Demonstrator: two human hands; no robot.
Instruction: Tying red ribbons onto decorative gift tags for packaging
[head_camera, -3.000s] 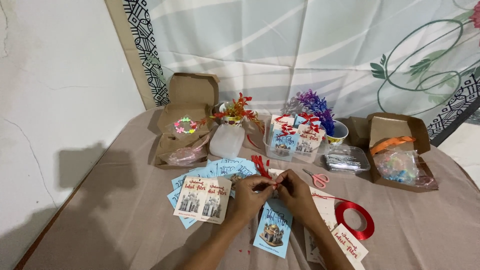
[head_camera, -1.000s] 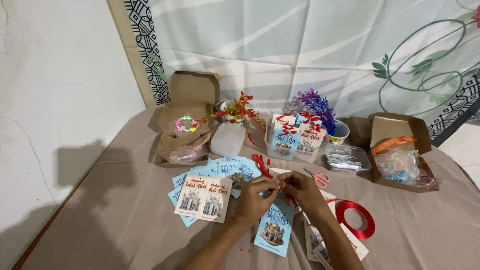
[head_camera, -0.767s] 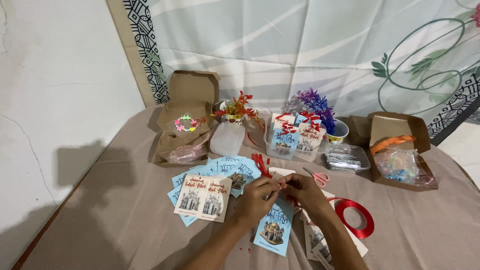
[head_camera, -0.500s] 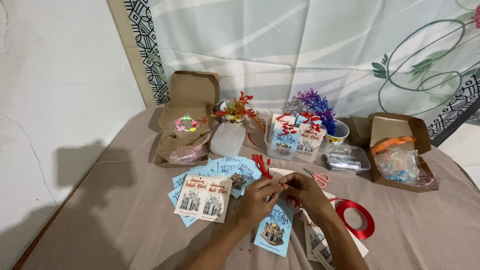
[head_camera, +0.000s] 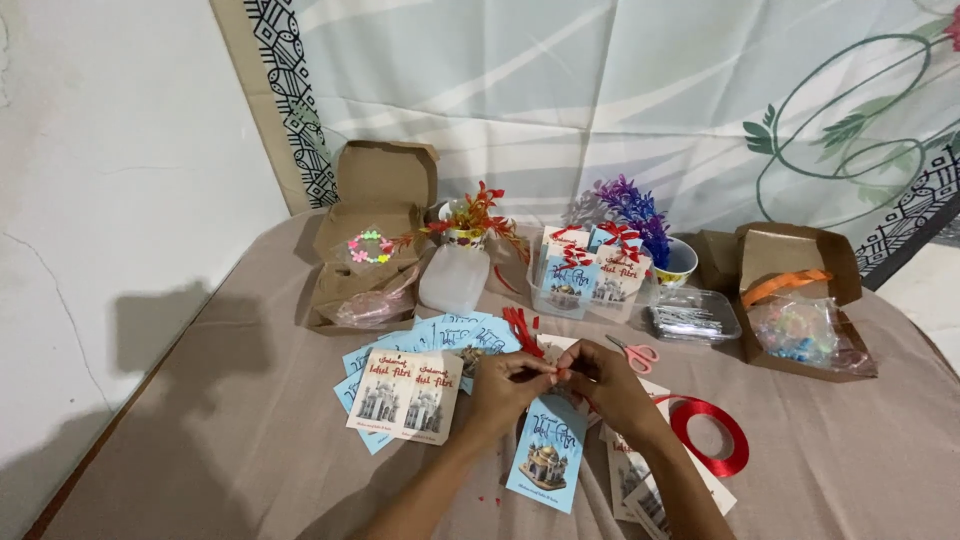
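Change since three seconds ago: both hands have shifted slightly toward 3 o'clock and drawn closer together; nothing else on the table has moved.

Left hand (head_camera: 503, 388): at centre, fingers pinched narrow on a small piece of red ribbon (head_camera: 556, 372), thumb and forefinger meeting the other hand's fingertips.

Right hand (head_camera: 605, 385): just at 3 o'clock of the left, fingers pinched narrow on the same red ribbon piece. The piece is tiny and mostly hidden between the fingertips.

Blue card (head_camera: 546, 455): printed with a domed building, lying flat at 6 o'clock of the hands, partly under them.

Cream cards (head_camera: 406, 395): a pair side by side at 9 o'clock of the left hand, resting on a fan of blue cards (head_camera: 450, 332).

Ribbon roll (head_camera: 709, 436): red, flat on the cloth at 4 o'clock of the right hand.

Scissors (head_camera: 633, 352): pink-handled, at 1 o'clock of the right hand.

Cut ribbon strips (head_camera: 520, 328): red, at 12 o'clock of the hands.

Clear tub (head_camera: 585, 282): holds finished cards with red bows, further at 12 o'clock.

Open cardboard box (head_camera: 372, 240): at 10 o'clock, containing a small bead ring.

Second cardboard box (head_camera: 795, 295): at 2 o'clock, with an orange band and bagged items.

Table (head_camera: 230, 440): covered in grey-brown cloth.
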